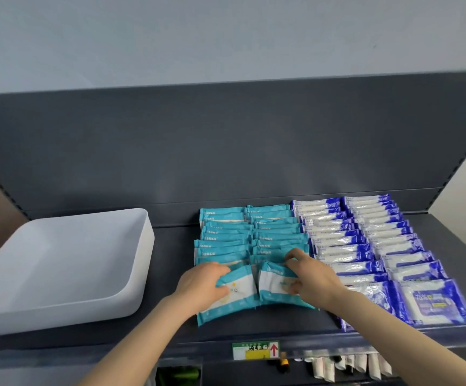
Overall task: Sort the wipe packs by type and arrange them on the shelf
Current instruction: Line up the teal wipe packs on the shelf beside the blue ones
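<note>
The left hand [201, 282] is grasping the left teal pack [236, 300], and the right hand [314, 277] is grasping the right teal pack [275, 288], beside the blue rows [365, 246]. Uneven pushing is probably risking skewing the leaning teal rows [251, 232].

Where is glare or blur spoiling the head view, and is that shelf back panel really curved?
Head view: glare streaks the glossy blue-and-clear plastic wipe packs at right, washing out some print; the front teal-and-white wipe packs look slightly soft; the green-and-yellow shelf label is unreadable; the dark grey shelf back panel bows, likely wide-angle distortion.
</note>
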Motion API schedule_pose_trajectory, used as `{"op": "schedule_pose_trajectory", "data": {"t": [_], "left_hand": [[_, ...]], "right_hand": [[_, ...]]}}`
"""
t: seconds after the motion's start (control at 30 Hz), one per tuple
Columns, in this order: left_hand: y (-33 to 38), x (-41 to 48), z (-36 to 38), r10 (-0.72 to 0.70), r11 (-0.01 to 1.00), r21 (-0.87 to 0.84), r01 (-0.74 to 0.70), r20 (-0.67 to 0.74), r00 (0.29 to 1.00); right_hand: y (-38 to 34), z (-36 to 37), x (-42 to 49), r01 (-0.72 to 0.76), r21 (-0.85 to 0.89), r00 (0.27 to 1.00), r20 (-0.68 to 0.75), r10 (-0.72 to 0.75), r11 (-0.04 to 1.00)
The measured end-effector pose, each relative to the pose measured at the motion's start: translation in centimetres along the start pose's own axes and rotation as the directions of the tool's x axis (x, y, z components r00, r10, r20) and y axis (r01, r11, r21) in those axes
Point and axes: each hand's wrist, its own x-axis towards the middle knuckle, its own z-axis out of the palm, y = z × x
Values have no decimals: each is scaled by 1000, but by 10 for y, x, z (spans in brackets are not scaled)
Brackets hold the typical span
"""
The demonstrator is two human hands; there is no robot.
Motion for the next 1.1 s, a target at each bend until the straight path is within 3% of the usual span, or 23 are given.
{"op": "schedule_pose_trajectory", "data": {"t": [0.13, 0.37, 0.5, 0.63, 0.67, 0.77, 1.0, 1.1], "left_hand": [[0, -8, 7, 19, 998, -64, -11, 129, 992], [1, -25, 25, 55, 975, -207, -79, -119, 991], [-1, -35, 43, 113, 992, -34, -124, -223, 968], [-9, -39, 69, 85, 982, 185, -40, -243, 966], [-8, -40, 74, 90, 978, 203, -41, -237, 967], [-6, -40, 79, 98, 977, 209, -52, -217, 971], [-2, -41, 79, 107, 986, 148, -74, -230, 967], [-4, -33, 67, -15, 994, -102, -28, -398, 917]], "right_hand": [[0, 7, -15, 72, -4, 995, 69, -72, 997], [2, 15, -27, 133, -14, 991, 8, -133, 991], [6, 24, -31, 142, -59, 990, 11, -142, 988], [9, 37, -26, 122, -91, 990, -53, -127, 988], [9, 40, -25, 111, -110, 988, -96, -121, 988], [9, 37, -27, 94, -60, 995, -9, -95, 994], [7, 39, -38, 53, -64, 999, -4, -54, 997], [5, 27, -31, 61, 32, 994, -95, -58, 998]]}}
